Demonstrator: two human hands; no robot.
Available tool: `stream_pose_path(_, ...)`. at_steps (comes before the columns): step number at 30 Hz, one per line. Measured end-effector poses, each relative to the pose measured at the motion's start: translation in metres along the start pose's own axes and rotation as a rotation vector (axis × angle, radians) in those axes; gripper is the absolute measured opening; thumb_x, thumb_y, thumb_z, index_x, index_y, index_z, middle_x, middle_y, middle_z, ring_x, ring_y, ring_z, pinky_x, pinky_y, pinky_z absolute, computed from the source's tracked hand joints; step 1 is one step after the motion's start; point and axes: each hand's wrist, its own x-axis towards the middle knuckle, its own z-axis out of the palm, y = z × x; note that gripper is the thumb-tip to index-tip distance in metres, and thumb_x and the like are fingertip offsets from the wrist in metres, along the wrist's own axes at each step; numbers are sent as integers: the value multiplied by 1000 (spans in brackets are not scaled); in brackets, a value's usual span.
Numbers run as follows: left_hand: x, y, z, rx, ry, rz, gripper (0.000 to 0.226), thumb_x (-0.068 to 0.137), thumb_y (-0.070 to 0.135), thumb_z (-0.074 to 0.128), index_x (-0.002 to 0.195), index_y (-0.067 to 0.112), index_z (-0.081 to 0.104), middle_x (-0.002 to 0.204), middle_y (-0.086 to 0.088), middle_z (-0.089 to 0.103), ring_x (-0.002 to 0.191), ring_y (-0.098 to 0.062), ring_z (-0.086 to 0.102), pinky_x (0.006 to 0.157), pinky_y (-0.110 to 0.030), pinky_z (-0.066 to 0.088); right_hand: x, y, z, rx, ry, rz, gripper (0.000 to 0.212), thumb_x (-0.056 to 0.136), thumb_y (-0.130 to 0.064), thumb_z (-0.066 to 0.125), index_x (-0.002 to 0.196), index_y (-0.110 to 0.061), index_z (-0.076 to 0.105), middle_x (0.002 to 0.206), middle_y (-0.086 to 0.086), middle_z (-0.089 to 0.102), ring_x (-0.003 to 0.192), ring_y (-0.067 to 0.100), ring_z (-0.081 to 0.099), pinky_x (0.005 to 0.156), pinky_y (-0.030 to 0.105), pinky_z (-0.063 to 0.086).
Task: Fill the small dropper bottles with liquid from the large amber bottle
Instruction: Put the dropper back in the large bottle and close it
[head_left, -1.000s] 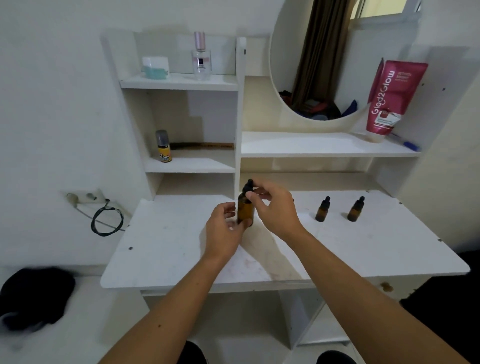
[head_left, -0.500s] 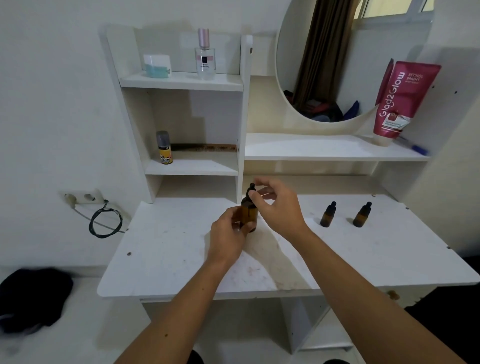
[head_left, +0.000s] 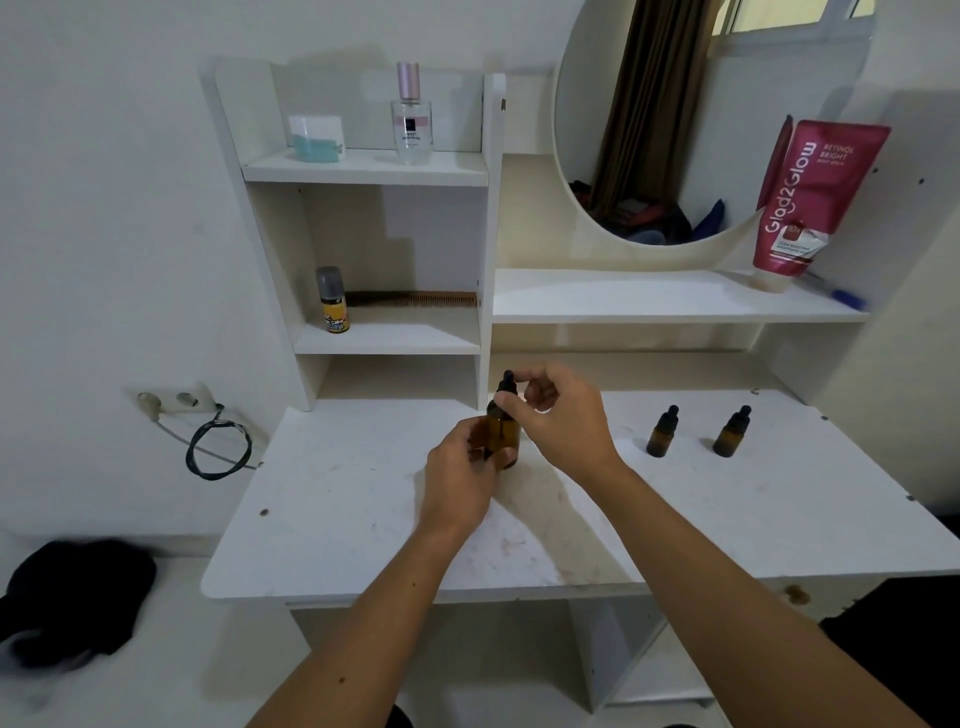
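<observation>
Two bare forearms, sleeveless as far as the lower frame edge, ending in the left hand (head_left: 457, 480) and the right hand (head_left: 563, 418). No rings, watch, bracelets or gloves on either wrist or on any finger. A few small dark moles dotted along the left forearm. Nearer than the white table (head_left: 322, 545), dark rounded shapes at the bottom edge, too cropped to identify.

large bottle (head_left: 503, 435) on table (head_left: 332, 499), two dropper bottles (head_left: 663, 433) right, apparently apart

red tube (head_left: 815, 195), "Glad2Glow" (also "RETINOL BRIGHT")
</observation>
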Motion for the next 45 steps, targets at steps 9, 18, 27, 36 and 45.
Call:
stream_pose_path(9,0,-2,0,10,4,24,48,90,30,78,133,22,60,112,17,63,108,-10,63,102,-29,53,-2,3,0,16,0,39,23,89,-27,81,109,-21,74,84,-4,70,77,10,65,76,25,58)
stream_pose_path(18,-1,-2,2,31,12,16,48,90,32,77,133,23,59,112,18,61,107,-8,61,103,-30,52,-1,2,0,52,2,102,23,86,-33,84,105,-22,75,90,-9,72,82,6,66,76,19,56)
stream_pose_path(27,-1,-5,2,6,10,25,44,91,31,77,132,25,61,116,16,67,110,-8,64,104,-31,54,-6,6,6,94,-3,135,28,87,-33,83,110,-23,70,97,-7,70,87,6,65,76,17,52)
stream_pose_path(36,2,-9,2,14,15,36,44,90,31,79,129,26,60,108,22,63,103,-3,62,90,-11,49,2,7,2,135,-101,88,20,94,-21,77,114,-20,76,99,-14,76,90,-6,70,88,15,57)
stream_pose_path(45,4,-8,3,25,9,15,42,90,33,78,127,28,60,101,31,59,93,10,59,79,-1,43,4,3,-1,208,-158,99,25,102,-24,65,125,-23,74,110,-7,75,103,8,71,86,16,53)
